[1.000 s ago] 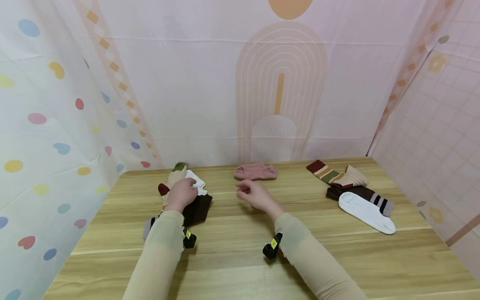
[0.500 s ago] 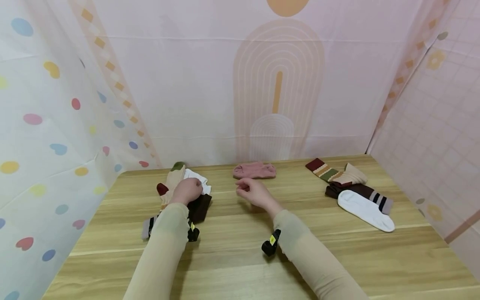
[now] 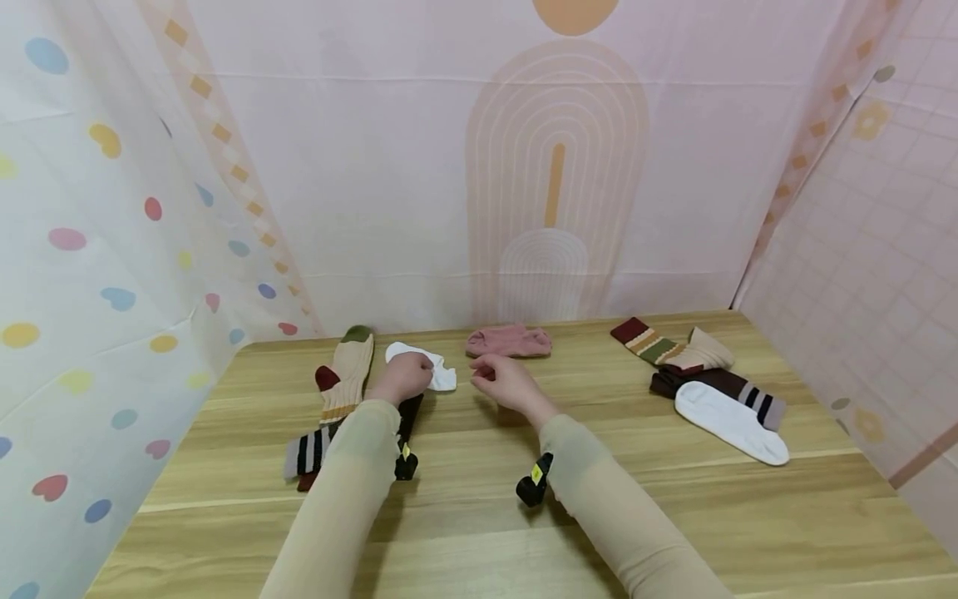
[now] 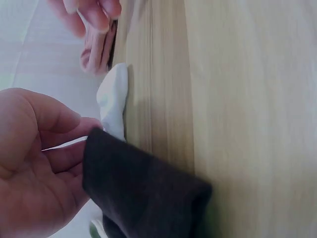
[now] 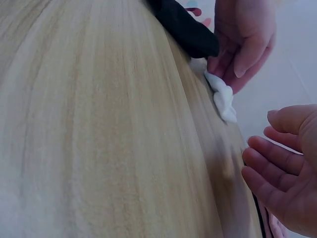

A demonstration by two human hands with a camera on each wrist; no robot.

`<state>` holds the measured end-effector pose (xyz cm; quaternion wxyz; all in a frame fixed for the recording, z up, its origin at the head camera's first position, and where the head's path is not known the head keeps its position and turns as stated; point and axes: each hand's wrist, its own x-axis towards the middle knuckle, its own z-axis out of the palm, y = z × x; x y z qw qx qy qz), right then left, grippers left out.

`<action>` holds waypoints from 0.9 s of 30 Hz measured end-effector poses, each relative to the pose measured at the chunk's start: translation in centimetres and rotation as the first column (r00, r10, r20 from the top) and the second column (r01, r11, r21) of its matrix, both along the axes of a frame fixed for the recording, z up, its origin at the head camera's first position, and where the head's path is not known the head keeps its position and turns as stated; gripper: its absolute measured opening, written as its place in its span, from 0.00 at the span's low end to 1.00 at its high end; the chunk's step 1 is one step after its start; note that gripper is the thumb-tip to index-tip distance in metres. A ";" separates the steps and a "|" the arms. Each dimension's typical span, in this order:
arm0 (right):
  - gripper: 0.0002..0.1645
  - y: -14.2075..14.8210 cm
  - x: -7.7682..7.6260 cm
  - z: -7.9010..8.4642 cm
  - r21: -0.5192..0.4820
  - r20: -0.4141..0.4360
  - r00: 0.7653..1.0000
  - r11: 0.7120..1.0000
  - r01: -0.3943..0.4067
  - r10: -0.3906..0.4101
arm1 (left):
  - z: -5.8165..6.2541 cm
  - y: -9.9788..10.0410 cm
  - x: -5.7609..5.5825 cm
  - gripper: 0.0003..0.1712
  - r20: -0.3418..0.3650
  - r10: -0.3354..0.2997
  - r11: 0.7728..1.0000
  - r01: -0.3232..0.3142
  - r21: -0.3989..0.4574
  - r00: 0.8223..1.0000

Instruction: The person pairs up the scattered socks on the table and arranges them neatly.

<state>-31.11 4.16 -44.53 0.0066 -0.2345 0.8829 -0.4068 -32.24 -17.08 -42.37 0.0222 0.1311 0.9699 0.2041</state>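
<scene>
My left hand (image 3: 404, 378) pinches a white ankle sock (image 3: 445, 378) close over the table, left of the middle. In the left wrist view a dark brown sock (image 4: 143, 188) stands in front of the fingers and hides part of the white sock (image 4: 114, 99). My right hand (image 3: 511, 386) hovers over the table with loosely bent fingers and holds nothing, as the right wrist view also shows. Just beyond it lies a folded pink sock (image 3: 509, 342) at the table's back edge.
On the left lie a cream sock (image 3: 350, 366) with green toe and red heel, and a grey-and-black striped cuff (image 3: 305, 453). At right are a striped sock (image 3: 659, 345), a dark brown sock (image 3: 722, 384) and a white sock (image 3: 729, 422). Patterned cloth (image 3: 374, 183) hangs behind the table.
My left hand has moved right, drawing the white sock off the left pile toward the middle, which uncovers more of the cream sock. My right hand has stayed nearly still.
</scene>
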 end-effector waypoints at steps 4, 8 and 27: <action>0.15 0.2 -0.2 0.0 0.022 -0.033 0.999 1.000 0.005 -0.004 | 0.2 1.0 0.2 0.17 -0.020 -0.030 1.000 0.030 0.007 0.999; 0.14 0.4 -0.3 -0.1 0.044 -0.042 0.999 0.999 0.012 -0.010 | 0.5 1.8 0.7 0.17 -0.011 -0.042 0.999 0.043 0.018 0.999; 0.15 0.5 -0.4 -0.2 0.104 -0.005 0.999 0.994 0.034 -0.034 | 1.4 1.4 1.5 0.17 -0.032 -0.014 0.973 0.021 0.231 0.999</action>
